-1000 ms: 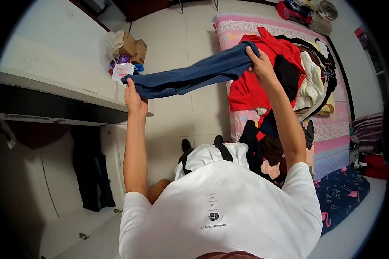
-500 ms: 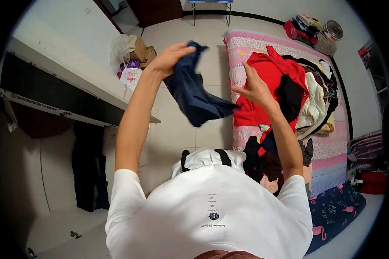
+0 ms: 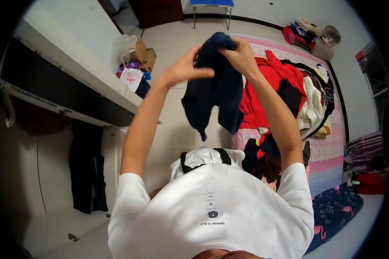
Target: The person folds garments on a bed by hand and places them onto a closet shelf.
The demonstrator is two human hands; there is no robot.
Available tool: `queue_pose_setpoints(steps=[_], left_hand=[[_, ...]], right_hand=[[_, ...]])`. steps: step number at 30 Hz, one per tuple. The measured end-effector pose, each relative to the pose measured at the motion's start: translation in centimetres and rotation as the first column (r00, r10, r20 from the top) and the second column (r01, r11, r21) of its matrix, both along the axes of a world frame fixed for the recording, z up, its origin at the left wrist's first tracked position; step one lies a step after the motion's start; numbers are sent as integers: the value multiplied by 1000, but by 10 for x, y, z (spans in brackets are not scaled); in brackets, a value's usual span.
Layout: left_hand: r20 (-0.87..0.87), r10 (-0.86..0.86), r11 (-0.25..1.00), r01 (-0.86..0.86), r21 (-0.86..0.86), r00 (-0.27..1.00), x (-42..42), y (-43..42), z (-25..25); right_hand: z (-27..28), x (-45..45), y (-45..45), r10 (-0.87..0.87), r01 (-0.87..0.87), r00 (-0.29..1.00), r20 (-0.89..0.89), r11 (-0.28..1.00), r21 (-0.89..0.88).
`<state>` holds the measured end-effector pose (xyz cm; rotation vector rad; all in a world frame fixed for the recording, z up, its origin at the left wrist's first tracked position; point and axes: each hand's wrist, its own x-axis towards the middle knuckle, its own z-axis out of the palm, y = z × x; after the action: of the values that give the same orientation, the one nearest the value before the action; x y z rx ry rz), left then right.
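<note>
A dark navy garment (image 3: 214, 82) hangs in front of me above the floor, with two leg-like ends pointing down, so it looks like a pair of trousers. My right hand (image 3: 242, 56) is closed on its bunched top edge, thumb in front. At the garment's left side is my left hand (image 3: 183, 69), its thumb stretched across the front and apart from the fingers. Those fingertips are partly hidden at the cloth's edge, where they may touch it.
To the right, a bed (image 3: 328, 153) bears a red garment (image 3: 266, 82), white clothing (image 3: 307, 103) and several dark clothes. An open cabinet (image 3: 52, 172) with hanging black trousers (image 3: 87, 172) stands left. Cardboard boxes (image 3: 148, 60) and bags sit by the wall. A blue-topped table (image 3: 212, 3) is far ahead.
My right hand has moved up and left from the bedside and taken hold of the navy garment. My left hand has loosened and opened. The garment now hangs more upright.
</note>
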<state>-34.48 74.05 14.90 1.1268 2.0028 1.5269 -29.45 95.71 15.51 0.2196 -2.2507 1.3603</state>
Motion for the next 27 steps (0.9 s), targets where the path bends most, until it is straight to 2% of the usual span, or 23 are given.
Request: queue_pose_setpoints(steps=[2, 3, 4, 6, 9, 12, 13, 14, 15, 17, 18, 19, 20, 21, 22, 23, 24, 27], left_hand=[[-28, 27, 999, -28, -40, 999, 13, 3, -47], [-207, 100, 994, -91, 56, 973, 18, 8, -79], [-161, 167, 986, -166, 19, 973, 16, 10, -109], [-69, 310, 947, -314, -67, 948, 15, 11, -161], [-128, 262, 957, -275, -96, 957, 29, 6, -193], [-86, 211, 977, -210, 25, 974, 5, 3, -236], [43, 217, 964, -221, 147, 975, -2, 2, -239], [26, 378, 917, -378, 129, 925, -14, -1, -240], [182, 452, 877, -472, 91, 873, -24, -5, -227], [144, 610, 789, -614, -23, 779, -59, -23, -208], [24, 635, 771, -635, 52, 772, -79, -33, -198], [-68, 720, 686, -723, -84, 691, -91, -44, -170], [114, 582, 764, -589, 264, 806, -97, -46, -143], [-53, 595, 782, -562, 271, 802, -112, -51, -121], [-12, 593, 780, -571, 257, 805, -137, -54, -114], [-45, 568, 802, -539, 258, 822, -126, -51, -71], [-245, 562, 826, -523, 209, 790, -128, -49, -41], [-385, 460, 884, -373, 280, 800, -155, -35, 2]], right_hand=[[5, -2, -5, -19, 19, 1000, -4, 999, 47], [7, -2, -7, -34, 34, 999, 6, 997, 70], [8, -2, -8, -47, 45, 999, 17, 994, 95], [9, -4, -5, -18, 18, 997, 75, 1000, 9], [23, 3, -2, 9, -2, 995, 100, 997, -76], [32, 4, 14, 28, -22, 997, 65, 996, -91], [34, 4, 24, 11, -9, 999, 38, 999, -42], [37, 6, 30, 15, -16, 999, -33, 999, -41], [38, 7, 45, -18, 20, 999, -37, 999, 49], [40, 14, 74, -70, 75, 997, -34, 983, 170], [42, 20, 86, -88, 91, 996, -24, 975, 202], [39, 22, 109, -110, 98, 994, 30, 958, 269], [39, 29, 124, -102, 77, 991, 84, 962, 262], [39, 36, 136, -94, 57, 986, 137, 966, 254], [38, 42, 148, -88, 39, 978, 191, 969, 244], [34, 45, 160, -92, 36, 978, 188, 959, 281], [35, 50, 165, -142, 76, 976, 168, 935, 348], [41, 69, 174, -300, 200, 950, 86, 795, 572]])
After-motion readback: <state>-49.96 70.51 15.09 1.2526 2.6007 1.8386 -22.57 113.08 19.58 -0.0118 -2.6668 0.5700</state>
